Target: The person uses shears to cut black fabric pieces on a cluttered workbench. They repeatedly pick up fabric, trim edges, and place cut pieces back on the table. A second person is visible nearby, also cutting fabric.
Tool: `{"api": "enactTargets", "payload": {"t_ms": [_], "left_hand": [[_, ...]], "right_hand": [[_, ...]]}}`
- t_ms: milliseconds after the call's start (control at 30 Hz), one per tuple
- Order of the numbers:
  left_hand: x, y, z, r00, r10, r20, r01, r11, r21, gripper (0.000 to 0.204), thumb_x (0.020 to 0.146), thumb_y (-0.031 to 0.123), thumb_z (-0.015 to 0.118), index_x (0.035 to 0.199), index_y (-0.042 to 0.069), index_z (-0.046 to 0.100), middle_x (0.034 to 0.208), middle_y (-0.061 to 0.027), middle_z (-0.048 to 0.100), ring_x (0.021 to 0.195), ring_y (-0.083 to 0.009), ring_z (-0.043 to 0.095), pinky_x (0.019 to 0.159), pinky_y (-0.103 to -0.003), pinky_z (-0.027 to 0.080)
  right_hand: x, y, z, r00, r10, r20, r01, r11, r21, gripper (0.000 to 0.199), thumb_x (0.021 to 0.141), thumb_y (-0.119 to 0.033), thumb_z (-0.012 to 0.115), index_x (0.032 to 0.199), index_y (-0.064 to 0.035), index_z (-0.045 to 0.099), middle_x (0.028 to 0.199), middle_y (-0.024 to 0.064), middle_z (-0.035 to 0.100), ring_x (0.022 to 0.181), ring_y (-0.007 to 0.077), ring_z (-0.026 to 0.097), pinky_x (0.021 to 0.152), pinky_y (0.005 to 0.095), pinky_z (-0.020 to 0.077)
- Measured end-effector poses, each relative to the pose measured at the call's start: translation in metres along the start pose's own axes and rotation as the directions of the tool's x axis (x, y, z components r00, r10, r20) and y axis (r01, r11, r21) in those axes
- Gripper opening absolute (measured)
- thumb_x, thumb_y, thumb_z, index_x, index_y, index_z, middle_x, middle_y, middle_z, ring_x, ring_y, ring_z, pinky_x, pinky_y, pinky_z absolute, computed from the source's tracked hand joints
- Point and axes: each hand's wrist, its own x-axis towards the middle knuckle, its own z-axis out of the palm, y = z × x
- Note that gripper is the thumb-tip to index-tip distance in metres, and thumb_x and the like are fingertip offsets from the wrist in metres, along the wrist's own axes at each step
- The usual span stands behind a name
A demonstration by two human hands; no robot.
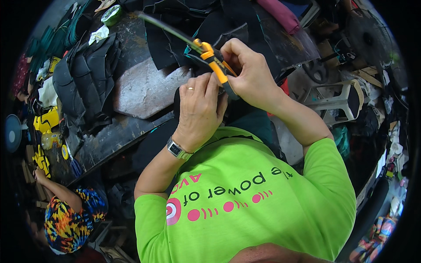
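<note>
— What's the right hand (pixel 251 72) got?
— Its grip is closed around orange-and-black handled shears (pixel 215 65), held above the dark worn table (pixel 144 87).
— And the left hand (pixel 199 109)?
— Its grip pinches a black flat rubbery piece (pixel 177 98) under the shears.

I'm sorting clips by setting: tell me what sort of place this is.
Probably a small craft or shoe-making workshop: a worn workbench piled with cut black pieces, a stone slab, and orange-handled shears in the right hand.
</note>
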Motion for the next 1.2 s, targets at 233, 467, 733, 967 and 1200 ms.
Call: {"api": "enactTargets", "payload": {"t_ms": [233,467,733,967,1200], "left_hand": [[-0.007,-0.016,-0.001,0.929,-0.322,0.182,0.354,0.633,-0.689,0.023,0.088,0.003,0.06,0.111,0.001,0.058,0.096,-0.0063,0.06,0.085,-0.0168,0.06,0.075,-0.03,0.047],[0.0,-0.029,-0.028,0.839,-0.158,0.521,0.521,-0.045,-0.852,0.028,0.093,0.013,0.053,0.118,0.0,0.058,0.104,-0.0067,0.062,0.099,-0.013,0.059,0.094,-0.027,0.043],[0.002,-0.04,-0.043,0.853,-0.182,0.489,0.471,-0.133,-0.872,0.056,0.084,0.022,0.058,0.134,-0.002,0.047,0.127,-0.0165,0.057,0.095,-0.0124,0.059,0.087,-0.025,0.046],[-0.007,-0.058,-0.04,0.884,-0.202,0.423,0.355,-0.301,-0.885,0.062,0.083,0.029,0.059,0.135,-0.001,0.044,0.136,-0.029,0.046,0.078,-0.0109,0.055,0.076,-0.024,0.047],[-0.012,-0.055,-0.037,0.878,-0.262,0.401,0.322,-0.297,-0.899,0.048,0.08,0.033,0.062,0.121,0.009,0.054,0.141,-0.0354,0.04,0.062,-0.0073,0.044,0.062,-0.022,0.039]], "right_hand": [[0.001,0.017,-0.011,0.972,0.207,0.114,-0.235,0.892,0.387,0.031,0.069,-0.004,0.075,0.091,-0.0013,0.054,0.071,0.0039,0.059,0.058,0.0064,0.056,0.054,0.0195,0.0459],[0.017,0.031,-0.012,0.96,0.247,0.132,-0.28,0.849,0.448,0.034,0.071,-0.008,0.077,0.096,0.0019,0.057,0.071,0.006,0.062,0.053,0.0078,0.057,0.05,0.0203,0.046],[-0.027,0.009,-0.04,0.828,0.269,0.493,-0.515,0.714,0.475,0.038,0.074,-0.017,0.082,0.1,-0.0035,0.057,0.074,0.0029,0.059,0.057,0.0066,0.057,0.05,0.0201,0.0464],[-0.076,0.031,-0.04,0.526,0.346,0.777,-0.759,0.603,0.245,0.041,0.077,-0.021,0.082,0.1,-0.0017,0.055,0.083,0.0035,0.059,0.069,0.0086,0.06,0.056,0.022,0.051],[-0.065,0.034,-0.026,0.52,0.29,0.803,-0.754,0.598,0.273,0.042,0.08,-0.025,0.078,0.106,-0.0003,0.056,0.084,0.0041,0.059,0.068,0.0085,0.058,0.056,0.0222,0.0516]]}}
